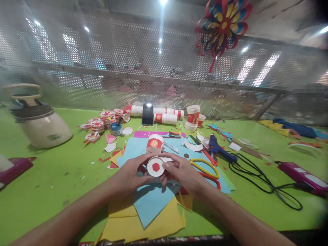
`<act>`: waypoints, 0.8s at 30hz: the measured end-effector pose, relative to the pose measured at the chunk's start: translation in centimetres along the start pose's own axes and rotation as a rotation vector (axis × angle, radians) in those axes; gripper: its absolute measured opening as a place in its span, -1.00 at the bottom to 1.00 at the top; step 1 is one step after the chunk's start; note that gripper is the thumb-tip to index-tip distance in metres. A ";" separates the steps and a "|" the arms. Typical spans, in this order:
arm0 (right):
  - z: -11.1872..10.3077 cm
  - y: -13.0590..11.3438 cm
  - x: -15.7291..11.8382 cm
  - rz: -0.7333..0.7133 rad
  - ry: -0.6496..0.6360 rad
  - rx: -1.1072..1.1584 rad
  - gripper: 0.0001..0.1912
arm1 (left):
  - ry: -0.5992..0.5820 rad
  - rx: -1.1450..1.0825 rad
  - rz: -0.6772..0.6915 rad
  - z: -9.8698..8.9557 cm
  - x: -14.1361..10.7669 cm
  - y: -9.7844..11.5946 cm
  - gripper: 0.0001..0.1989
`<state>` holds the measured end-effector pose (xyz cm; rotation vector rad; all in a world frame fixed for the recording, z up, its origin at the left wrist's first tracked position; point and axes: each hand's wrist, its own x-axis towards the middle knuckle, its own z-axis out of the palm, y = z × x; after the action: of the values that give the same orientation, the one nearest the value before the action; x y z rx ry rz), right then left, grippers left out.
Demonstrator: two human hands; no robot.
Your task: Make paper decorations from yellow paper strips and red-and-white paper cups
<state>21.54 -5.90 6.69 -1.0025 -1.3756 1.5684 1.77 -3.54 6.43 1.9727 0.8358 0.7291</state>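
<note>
Between both hands is a round white paper cup bottom with a red paper hexagon at its centre. My left hand grips its left edge with thumb and fingers. On the opposite edge, the thumb of my right hand presses near the rim, its fingers curled behind. Just beyond stands a red and white paper cup. Blue paper sheets lie underneath, over yellow paper. Scissors with yellow and red handles rest beside my right hand.
A blue glue gun with a black cord lies at right, near a purple tool. Stacked cups, a phone, decorated discs and a glue jar line the back. A large flask stands left.
</note>
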 end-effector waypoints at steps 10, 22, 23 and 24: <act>0.2 -0.7 -0.3 0.006 0.015 -0.015 -0.45 | 0.066 0.132 0.080 0.1 -0.3 -0.3 -0.45; -0.1 -0.2 -0.1 -0.072 -0.001 -0.074 -0.60 | 0.091 0.248 0.156 -0.1 -0.6 -0.4 -0.47; -0.1 -0.2 -0.1 -0.070 0.007 -0.082 -0.59 | 0.081 0.238 0.153 0.0 -0.6 -0.4 -0.46; 0.0 -0.2 -0.1 -0.068 0.016 -0.091 -0.58 | 0.073 0.218 0.145 0.0 -0.5 -0.4 -0.44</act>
<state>21.64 -6.00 6.88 -1.0097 -1.4655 1.4566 1.34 -3.75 5.97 2.2311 0.8516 0.8269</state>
